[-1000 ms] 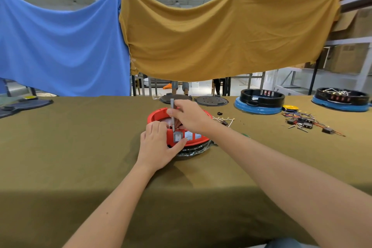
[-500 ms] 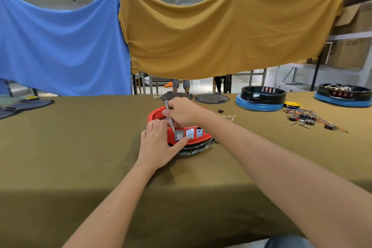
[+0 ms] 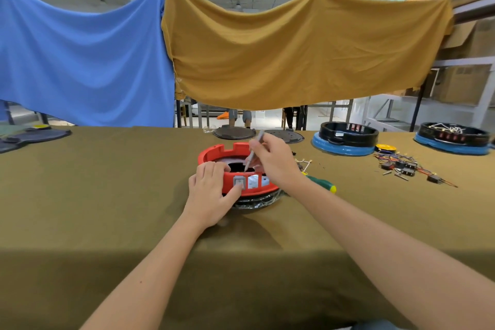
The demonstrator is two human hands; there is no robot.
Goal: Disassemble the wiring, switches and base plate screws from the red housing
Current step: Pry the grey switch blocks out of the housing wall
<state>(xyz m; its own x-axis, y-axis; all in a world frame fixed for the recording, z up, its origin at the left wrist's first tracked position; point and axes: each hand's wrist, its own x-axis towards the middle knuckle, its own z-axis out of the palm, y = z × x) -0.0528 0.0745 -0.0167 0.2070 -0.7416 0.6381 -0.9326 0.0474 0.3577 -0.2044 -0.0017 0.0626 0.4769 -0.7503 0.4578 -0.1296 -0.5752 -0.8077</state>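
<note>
An olive-green cloth-covered table point(image 3: 107, 195) fills the foreground. At twelve o'clock hang a blue fabric sheet point(image 3: 80, 56) and a mustard-yellow fabric sheet point(image 3: 294, 48), side by side. At two o'clock sit two black round housings on blue bases point(image 3: 345, 139) point(image 3: 452, 138), near a small yellow disc point(image 3: 385, 147).

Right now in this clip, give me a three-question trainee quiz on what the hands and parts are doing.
1. True or false: the right hand holds a thin grey tool angled down into the red housing.
2. What does the left hand's thumb touch? A) a switch in the housing's front wall B) the green-handled screwdriver C) the loose wires
3. Fill in: the green-handled screwdriver lies on the table to the housing's ____.

Key: 1 true; 2 A; 3 right.
</note>
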